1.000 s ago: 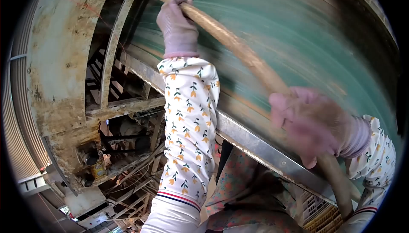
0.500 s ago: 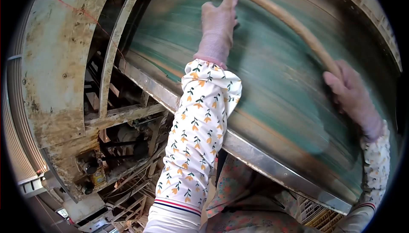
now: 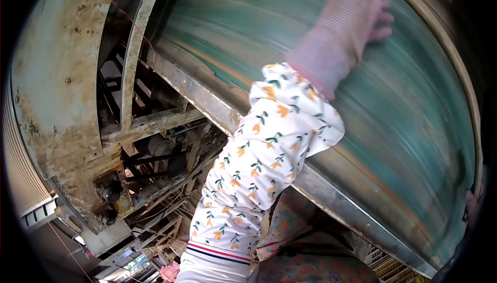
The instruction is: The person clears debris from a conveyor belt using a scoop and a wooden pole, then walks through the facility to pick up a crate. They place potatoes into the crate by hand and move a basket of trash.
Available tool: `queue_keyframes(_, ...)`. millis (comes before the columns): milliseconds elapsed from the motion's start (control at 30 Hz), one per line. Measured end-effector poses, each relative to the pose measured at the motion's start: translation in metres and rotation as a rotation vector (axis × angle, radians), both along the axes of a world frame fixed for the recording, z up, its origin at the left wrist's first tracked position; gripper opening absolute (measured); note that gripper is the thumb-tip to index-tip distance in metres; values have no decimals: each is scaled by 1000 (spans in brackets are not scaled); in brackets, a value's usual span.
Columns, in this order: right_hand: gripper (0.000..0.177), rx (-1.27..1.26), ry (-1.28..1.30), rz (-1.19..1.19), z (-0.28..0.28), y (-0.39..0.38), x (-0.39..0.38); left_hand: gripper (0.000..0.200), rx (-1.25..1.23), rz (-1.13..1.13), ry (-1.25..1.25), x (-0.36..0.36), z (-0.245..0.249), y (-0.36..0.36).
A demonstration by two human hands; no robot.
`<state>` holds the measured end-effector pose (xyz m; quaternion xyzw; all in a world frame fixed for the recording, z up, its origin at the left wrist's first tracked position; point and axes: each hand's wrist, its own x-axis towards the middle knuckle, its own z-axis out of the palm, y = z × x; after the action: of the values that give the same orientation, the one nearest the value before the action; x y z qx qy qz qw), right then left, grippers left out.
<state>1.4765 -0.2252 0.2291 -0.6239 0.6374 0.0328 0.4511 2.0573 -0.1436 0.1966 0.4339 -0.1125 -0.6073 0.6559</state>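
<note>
Wooden stick (image 3: 457, 54) arcs from beside the spread left grip (image 3: 362, 4) to the right grip (image 3: 471, 208), hold unclear.

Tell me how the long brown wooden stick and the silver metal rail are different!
The long brown wooden stick looks bowed in this view, while the silver metal rail looks nearly straight. The stick runs along the picture's right side; the rail slants down across the picture, partly hidden by the white flower-patterned sleeve. Both look long and narrow.
</note>
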Motion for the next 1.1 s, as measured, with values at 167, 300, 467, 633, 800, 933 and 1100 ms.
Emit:
queue_keyframes(167, 59, 86, 188, -39, 22, 56, 93, 48, 87, 45, -151, -6, 10, 4)
queue_keyframes(300, 28, 11, 241, 58, 49, 59, 129, 46, 74, 120, -226, -4, 12, 3)
queue_keyframes(467, 33, -81, 315, 264, 115, 76, 149, 46, -133, -6, -524, 32, -43, -3)
queue_keyframes(633, 27, -236, 442, 198, 164, 126, 89, 75, 94, 184, -476, 40, -31, -11)
queue_keyframes(800, 18, -673, 683, 160, 251, 207, -4, 48, -364, 105, -141, 38, -24, -6)
queue_keyframes(933, 16, -837, 742, 86, 274, 272, -42, 43, -421, 141, 5, -36, 42, 35)
queue_keyframes(1100, 12, -1175, 814, 153, 267, 335, -100, 49, -416, 73, -136, -85, 57, 85)
